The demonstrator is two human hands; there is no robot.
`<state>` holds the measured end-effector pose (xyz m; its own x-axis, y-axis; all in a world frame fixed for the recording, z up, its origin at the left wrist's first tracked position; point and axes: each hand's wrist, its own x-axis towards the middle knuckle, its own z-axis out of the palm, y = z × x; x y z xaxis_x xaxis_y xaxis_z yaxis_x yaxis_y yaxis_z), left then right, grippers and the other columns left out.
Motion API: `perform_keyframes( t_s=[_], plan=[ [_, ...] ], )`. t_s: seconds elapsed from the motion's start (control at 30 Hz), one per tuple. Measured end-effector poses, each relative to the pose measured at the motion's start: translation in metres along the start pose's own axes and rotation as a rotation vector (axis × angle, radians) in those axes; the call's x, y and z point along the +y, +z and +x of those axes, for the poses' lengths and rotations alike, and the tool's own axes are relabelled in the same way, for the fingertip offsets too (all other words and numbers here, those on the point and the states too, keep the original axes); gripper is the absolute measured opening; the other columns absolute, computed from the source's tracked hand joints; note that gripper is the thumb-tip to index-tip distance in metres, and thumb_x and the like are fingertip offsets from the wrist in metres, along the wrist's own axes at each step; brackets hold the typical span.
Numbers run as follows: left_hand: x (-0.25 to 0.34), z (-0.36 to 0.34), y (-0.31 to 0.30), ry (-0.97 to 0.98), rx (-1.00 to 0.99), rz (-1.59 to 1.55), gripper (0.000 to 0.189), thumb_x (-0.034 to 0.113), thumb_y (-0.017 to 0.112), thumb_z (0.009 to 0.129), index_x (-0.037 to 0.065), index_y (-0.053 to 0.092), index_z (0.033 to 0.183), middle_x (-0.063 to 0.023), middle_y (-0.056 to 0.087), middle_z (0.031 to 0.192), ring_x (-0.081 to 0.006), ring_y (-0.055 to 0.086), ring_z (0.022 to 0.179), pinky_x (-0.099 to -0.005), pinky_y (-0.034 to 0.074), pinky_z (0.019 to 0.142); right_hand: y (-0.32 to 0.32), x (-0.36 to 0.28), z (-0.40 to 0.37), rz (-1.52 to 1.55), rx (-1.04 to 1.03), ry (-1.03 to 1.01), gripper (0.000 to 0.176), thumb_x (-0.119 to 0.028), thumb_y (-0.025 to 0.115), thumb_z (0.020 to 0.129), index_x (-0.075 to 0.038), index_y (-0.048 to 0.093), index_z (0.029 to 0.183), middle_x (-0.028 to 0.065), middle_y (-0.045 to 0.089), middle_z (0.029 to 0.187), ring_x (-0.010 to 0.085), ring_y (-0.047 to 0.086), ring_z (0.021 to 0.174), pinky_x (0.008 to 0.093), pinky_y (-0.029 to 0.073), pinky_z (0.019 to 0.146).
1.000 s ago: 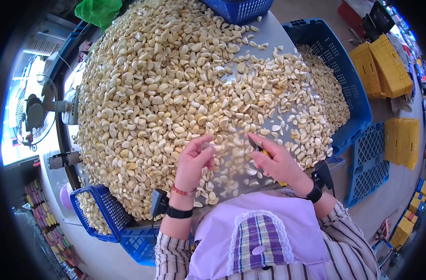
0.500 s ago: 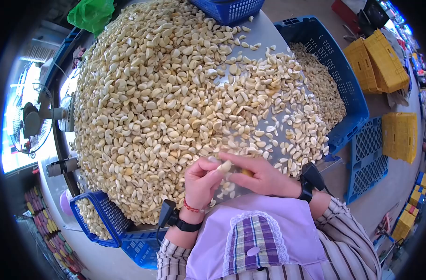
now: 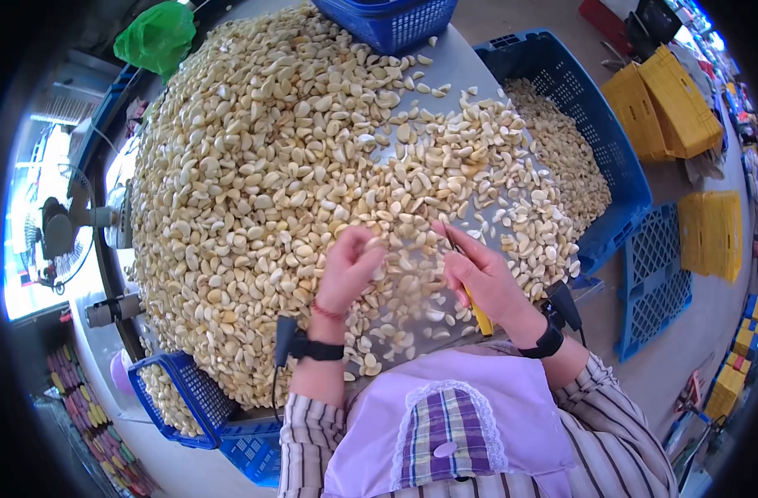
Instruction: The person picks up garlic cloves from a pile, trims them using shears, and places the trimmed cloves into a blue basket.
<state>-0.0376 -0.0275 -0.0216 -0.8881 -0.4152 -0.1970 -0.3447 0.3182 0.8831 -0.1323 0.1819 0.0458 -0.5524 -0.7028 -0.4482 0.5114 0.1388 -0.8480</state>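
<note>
Left hand point(image 3: 346, 270): fingers bunched together and curled down onto the near edge of the garlic heap point(image 3: 263, 183). The tips sit among the cloves, and I cannot tell whether one is pinched.

Right hand point(image 3: 483, 278): fingers closed round a small knife point(image 3: 479, 314). The yellow handle sticks out under the palm, and the thin dark blade shows just past the fingertips, over loose cloves. The two hands are near each other but apart, with scattered cloves on the metal table point(image 3: 470, 66) between them.

The heap rises beyond and to the left of the left fingers and thins out toward the right fingers.

There is a black wristband point(image 3: 317, 350) on the left wrist, with a red bracelet point(image 3: 325, 313) just above it.

To the right of the right fingers, off the table edge, is a big blue crate point(image 3: 624, 158), part-filled with cloves. Below and left of the left wrist is a small blue basket point(image 3: 188, 390), also holding cloves. Yellow crates point(image 3: 674, 100) stand well beyond, at the far right.
</note>
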Motion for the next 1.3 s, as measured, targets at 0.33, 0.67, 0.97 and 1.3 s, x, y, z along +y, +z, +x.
perform_keyframes(
  t_s=[0.33, 0.67, 0.97, 1.3],
  plan=[
    [0.009, 0.067, -0.009, 0.17, 0.061, 0.494, 0.016, 0.021, 0.063, 0.083, 0.005, 0.065, 0.08, -0.0104, 0.063, 0.076, -0.026, 0.063, 0.073, -0.0347, 0.049, 0.064, -0.005, -0.002, 0.006, 0.082, 0.046, -0.003, 0.046, -0.021, 0.045, 0.097, -0.005, 0.036, 0.139, -0.0012, 0.048, 0.069, 0.0037, 0.043, 0.048, 0.0164, 0.037, 0.044],
    [0.014, 0.034, -0.014, -0.314, 0.023, -0.578, 0.006, 0.009, 0.058, 0.086, 0.007, 0.056, 0.091, 0.0024, 0.055, 0.067, -0.002, 0.043, 0.05, -0.0176, 0.033, 0.041, -0.015, 0.01, 0.005, 0.074, 0.091, 0.004, 0.046, -0.024, 0.053, 0.095, -0.01, 0.043, 0.137, -0.0031, 0.052, 0.074, 0.001, 0.043, 0.051, 0.0149, 0.037, 0.046],
    [0.022, -0.027, 0.0, -0.279, 0.005, -1.074, 0.027, 0.004, 0.053, 0.091, 0.002, 0.059, 0.118, -0.0031, 0.062, 0.077, -0.003, 0.041, 0.047, -0.0157, 0.032, 0.04, 0.011, 0.007, 0.007, -0.494, -0.073, -0.248, 0.059, -0.027, 0.06, 0.09, -0.006, 0.037, 0.14, 0.0053, 0.059, 0.078, 0.0106, 0.05, 0.059, 0.0237, 0.043, 0.059],
    [0.038, -0.039, 0.012, -0.22, -0.017, -0.965, 0.009, 0.001, 0.06, 0.086, 0.001, 0.059, 0.095, -0.0008, 0.061, 0.079, -0.0011, 0.043, 0.053, -0.0152, 0.033, 0.045, 0.017, -0.006, 0.002, -0.526, -0.152, -0.087, 0.065, -0.028, 0.059, 0.088, -0.008, 0.032, 0.143, 0.0048, 0.051, 0.066, 0.0088, 0.046, 0.058, 0.0239, 0.039, 0.055]
  ],
)
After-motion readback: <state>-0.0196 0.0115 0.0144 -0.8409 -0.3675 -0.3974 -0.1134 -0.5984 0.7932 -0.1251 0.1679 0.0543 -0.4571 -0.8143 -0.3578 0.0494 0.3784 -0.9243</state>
